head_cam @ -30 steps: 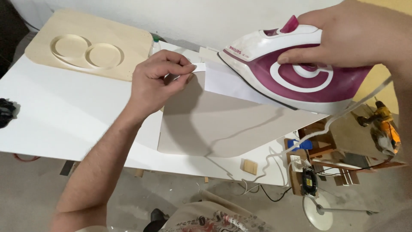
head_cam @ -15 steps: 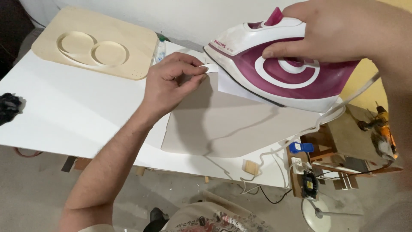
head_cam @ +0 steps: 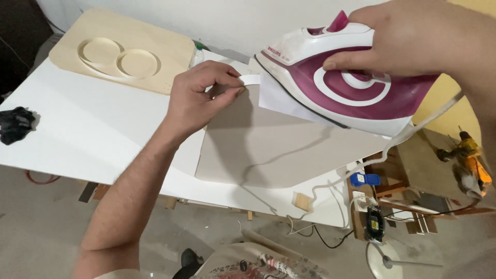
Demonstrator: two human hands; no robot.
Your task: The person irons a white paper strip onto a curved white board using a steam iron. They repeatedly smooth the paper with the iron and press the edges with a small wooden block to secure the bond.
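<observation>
1. Right hand is clamped over the handle of a white and magenta steam iron, holding it tilted above the far edge of a grey panel; left hand has thumb and fingers pinched together on a thin white strip just beside the iron's tip.
2. No open container in view; a small capped bottle stands at the wall, contents not readable.
3. Grey panel lies flat on a white table; a beige board with two round cut-outs rests at the far left; a black crumpled cloth sits on the left edge; the iron's white cord trails down to a power strip; floor is bare concrete.
4. Down right, a yellow drill lies on a wooden bench; a blue clip sits near the cord.
</observation>
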